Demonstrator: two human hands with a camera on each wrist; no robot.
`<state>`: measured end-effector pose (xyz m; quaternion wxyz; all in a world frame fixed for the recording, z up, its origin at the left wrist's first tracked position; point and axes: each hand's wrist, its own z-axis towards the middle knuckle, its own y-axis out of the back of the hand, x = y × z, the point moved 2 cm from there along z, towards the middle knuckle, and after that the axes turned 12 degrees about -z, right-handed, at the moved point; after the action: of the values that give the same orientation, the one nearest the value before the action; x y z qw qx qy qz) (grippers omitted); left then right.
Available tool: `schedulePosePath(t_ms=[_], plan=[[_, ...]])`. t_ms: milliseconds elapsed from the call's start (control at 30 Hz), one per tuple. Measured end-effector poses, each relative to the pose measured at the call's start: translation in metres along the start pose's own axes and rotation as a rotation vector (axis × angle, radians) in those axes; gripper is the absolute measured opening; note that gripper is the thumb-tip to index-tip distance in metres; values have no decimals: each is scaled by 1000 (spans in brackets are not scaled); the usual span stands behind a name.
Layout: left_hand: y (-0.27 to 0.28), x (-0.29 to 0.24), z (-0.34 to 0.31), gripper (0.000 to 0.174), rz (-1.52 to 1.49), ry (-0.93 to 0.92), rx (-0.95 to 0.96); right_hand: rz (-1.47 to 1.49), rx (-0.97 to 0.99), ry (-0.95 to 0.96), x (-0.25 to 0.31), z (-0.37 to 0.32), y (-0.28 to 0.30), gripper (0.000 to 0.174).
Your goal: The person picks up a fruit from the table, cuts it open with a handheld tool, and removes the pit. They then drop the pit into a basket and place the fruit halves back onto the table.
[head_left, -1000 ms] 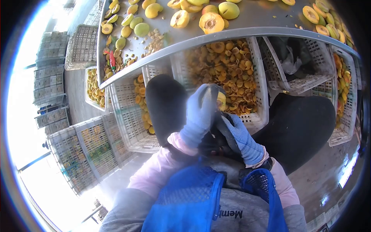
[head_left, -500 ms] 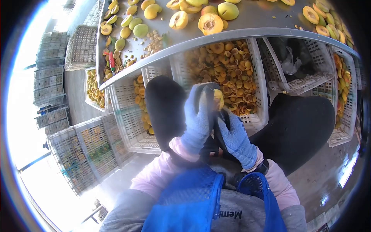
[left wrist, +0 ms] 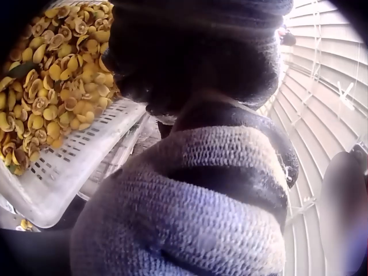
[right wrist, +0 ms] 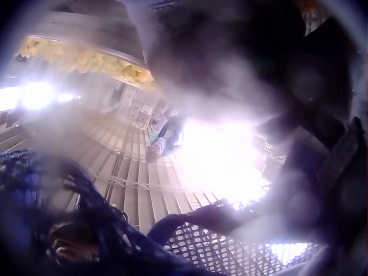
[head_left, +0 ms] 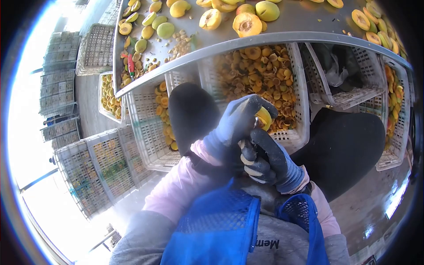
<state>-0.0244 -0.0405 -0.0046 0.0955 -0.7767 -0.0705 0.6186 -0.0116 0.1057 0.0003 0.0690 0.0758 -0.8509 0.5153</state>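
Observation:
In the head view my left hand (head_left: 240, 119), in a blue knit glove with dark coated fingers, grips a yellow peach piece (head_left: 264, 118) over the crate. My right hand (head_left: 269, 161), gloved alike, is just below it with fingers curled round a small tool. Only the tool's shiny metal tip (head_left: 256, 123) shows, close against the peach; its handle is hidden in the fist. The left wrist view shows the back of the left glove (left wrist: 195, 195), which hides the fruit. Glare and blur cover most of the right wrist view.
A white crate (head_left: 301, 101) of peach scraps stands between the knees, below the metal table (head_left: 282, 37). Cut peaches (head_left: 247, 24), loose pits and a red-handled knife (head_left: 130, 65) lie on the table. Another crate (head_left: 148, 150) is at the left, and a tilted crate (head_left: 351, 99) at the right.
The right hand has rolled over, so its dark curled fingers now show instead of the blue back. The left hand has tipped right with the peach, and the metal tip has come into view.

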Motion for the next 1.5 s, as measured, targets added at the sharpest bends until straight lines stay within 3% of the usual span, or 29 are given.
schedulePosePath(t_ms=[100,167,200,233,300,400,433,500,567,600,633,667,700,733,800,900,1000,1033,1100,1133,1200,1267,1300,1367,1433,1500], plan=[[2,20,-7,53,-721,311,-54,166,226,86,3,4,3,47],[6,46,-17,43,75,-111,-333,317,496,246,13,2,5,48],[8,43,-23,38,218,-174,-359,274,490,245,19,-1,7,48],[9,39,-28,44,363,-234,-396,335,406,183,15,4,14,49],[21,12,-30,56,-582,115,-531,387,236,66,5,21,30,48],[25,10,-46,51,-122,-402,-365,198,112,117,9,26,35,49],[35,1,-55,49,272,-450,-419,91,56,161,10,26,33,46],[52,-25,-71,43,695,-545,-494,-13,-117,114,9,26,30,46],[80,-46,-95,37,993,-523,-641,-81,-236,81,8,24,25,46],[107,-42,-119,41,1063,-440,-766,-97,-271,75,7,23,23,47],[125,-43,-136,35,803,-325,-944,-113,-309,74,8,21,22,47],[161,-29,-161,31,324,-204,-1083,-114,-304,93,8,21,23,47],[186,-25,-179,34,736,-28,-1065,-115,-298,109,7,22,25,47],[197,-25,-187,32,937,114,-1017,-111,-291,118,5,23,25,47],[198,-28,-187,31,1238,193,-1027,-121,-353,99,8,25,23,46],[144,-71,-110,28,854,-119,-1041,-149,-387,77,14,25,14,46],[108,-96,-3,27,926,-181,-870,-171,-372,97,16,30,20,45],[114,-98,35,30,966,-172,-804,-299,-393,167,15,31,24,45],[124,-95,103,64,1189,-32,-783,-429,-444,241,14,32,30,45],[139,-78,133,71,1199,-21,-634,-431,-474,246,15,32,33,46],[131,-71,162,55,1217,64,-632,-176,-535,123,23,29,32,48],[117,-78,159,50,311,171,-582,-218,-560,225,35,25,34,47],[119,-74,152,47,689,-301,-536,-240,-572,277,42,23,34,47],[85,-83,115,50,590,-414,-400,-326,-580,433,56,13,28,37],[49,-76,72,50,380,-95,-307,-435,-525,540,66,0,18,31],[29,-62,44,42,69,128,-247,-774,-580,560,53,8,25,32]])
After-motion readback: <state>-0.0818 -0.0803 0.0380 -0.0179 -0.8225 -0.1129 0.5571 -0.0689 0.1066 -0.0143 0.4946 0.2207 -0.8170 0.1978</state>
